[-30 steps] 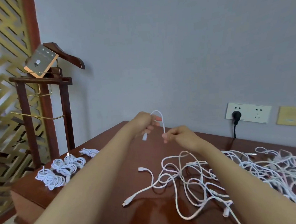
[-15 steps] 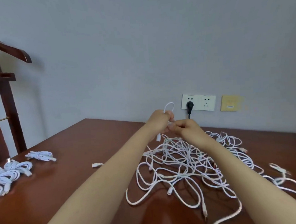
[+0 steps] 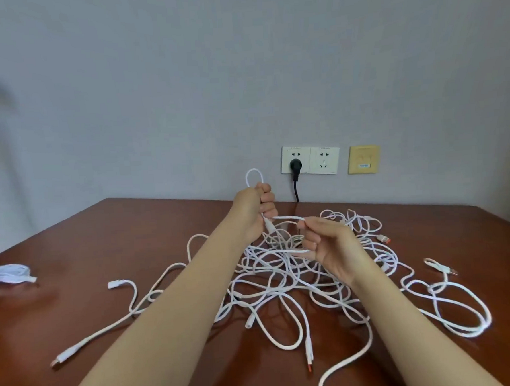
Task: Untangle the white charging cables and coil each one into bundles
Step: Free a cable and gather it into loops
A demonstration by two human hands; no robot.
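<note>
Above the middle of the brown desk (image 3: 101,238) both bare hands are raised with one white cable (image 3: 288,217) stretched between them. The left hand (image 3: 253,206) is a closed fist round that cable, fingers curled tightly, and a small loop of it stands up above the knuckles in front of the grey wall. The right hand (image 3: 328,245), just beside it and a little lower, pinches the same strand between thumb and forefinger, with the other fingers loosely bent; a second white strand runs across below them (whether those fingers actually grip it cannot be told). Directly beneath the hands, spreading from the desk's centre toward its right edge and back edge, lies the tangle of white cables (image 3: 283,280), many loops crossing one another. Loose ends trail out of it toward the near-left part of the desk: one white connector (image 3: 114,284) lies flat on the wood, another plug end (image 3: 56,361) lies nearer the front edge, and an orange-tipped connector (image 3: 309,365) points toward the front edge near the middle. At the far left edge of the desk rests a coiled white bundle (image 3: 8,273), well apart from the tangle. On the wall behind the back edge sit a white double socket (image 3: 323,160) with a black plug (image 3: 295,165) in its left half, its black cord dropping behind the desk, and a yellow wall plate (image 3: 363,159) just beside it.
</note>
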